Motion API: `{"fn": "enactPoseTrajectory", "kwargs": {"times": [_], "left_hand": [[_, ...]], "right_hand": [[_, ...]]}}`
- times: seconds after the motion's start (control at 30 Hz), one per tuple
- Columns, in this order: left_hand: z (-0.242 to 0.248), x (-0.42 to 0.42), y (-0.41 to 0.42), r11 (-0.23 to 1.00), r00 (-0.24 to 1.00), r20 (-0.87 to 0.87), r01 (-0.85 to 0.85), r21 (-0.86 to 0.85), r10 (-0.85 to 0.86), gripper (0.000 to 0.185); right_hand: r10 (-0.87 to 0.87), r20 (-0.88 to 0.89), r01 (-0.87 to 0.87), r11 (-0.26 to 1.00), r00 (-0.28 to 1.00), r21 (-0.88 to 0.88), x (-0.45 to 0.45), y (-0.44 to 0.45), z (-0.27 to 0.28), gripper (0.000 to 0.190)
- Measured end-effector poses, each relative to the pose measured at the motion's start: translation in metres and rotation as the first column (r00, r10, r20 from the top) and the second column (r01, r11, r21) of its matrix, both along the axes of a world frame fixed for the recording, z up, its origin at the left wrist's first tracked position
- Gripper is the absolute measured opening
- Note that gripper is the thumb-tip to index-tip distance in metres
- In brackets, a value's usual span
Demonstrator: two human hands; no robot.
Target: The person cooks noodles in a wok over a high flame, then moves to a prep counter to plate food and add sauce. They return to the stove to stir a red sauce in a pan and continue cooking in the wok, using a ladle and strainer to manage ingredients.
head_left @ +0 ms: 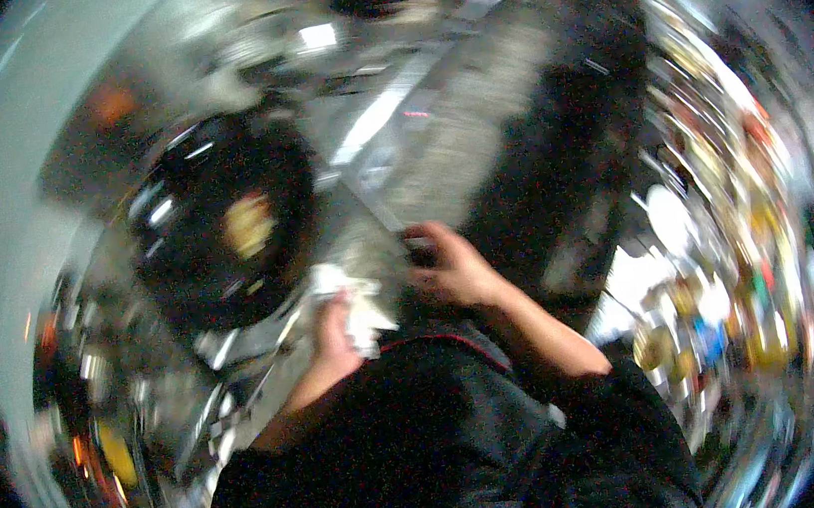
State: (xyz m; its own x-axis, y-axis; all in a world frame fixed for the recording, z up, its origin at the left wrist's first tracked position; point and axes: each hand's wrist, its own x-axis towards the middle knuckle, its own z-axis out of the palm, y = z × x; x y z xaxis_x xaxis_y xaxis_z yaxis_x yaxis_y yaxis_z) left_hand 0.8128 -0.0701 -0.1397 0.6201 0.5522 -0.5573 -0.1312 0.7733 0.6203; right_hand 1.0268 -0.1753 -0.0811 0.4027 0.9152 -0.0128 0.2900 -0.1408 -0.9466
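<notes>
Blur from motion softens the whole view. My left hand holds a crumpled white cloth or paper towel in front of my torso. Just right of it, my right hand is curled around a dark object, perhaps a handle. A straight grey edge runs up and left from those fingers. Whether it belongs to the held object is too blurred to tell. Beyond my left hand is a round black pan, likely a wok, with a yellowish piece of food in it.
A pale wall curves along the left. A shiny metal strip crosses the upper middle, beside a grey floor. Blurred containers and colourful items crowd the right, near a white sheet-like thing.
</notes>
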Motion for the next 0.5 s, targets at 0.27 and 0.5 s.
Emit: {"fn": "enactPoseTrajectory", "kwargs": {"times": [0.27,0.5], "left_hand": [[0.056,0.149,-0.035,0.924,0.924,0.012,0.383,0.011,-0.383,0.033],[0.033,0.239,-0.148,0.614,0.615,0.000,0.787,0.052,-0.788,0.030]], "right_hand": [[-0.254,-0.319,0.292,0.953,0.913,0.076,-0.016,-0.151,0.052,0.069],[-0.516,-0.671,0.731,0.680,0.532,0.056,0.000,-0.260,0.039,0.063]]}}
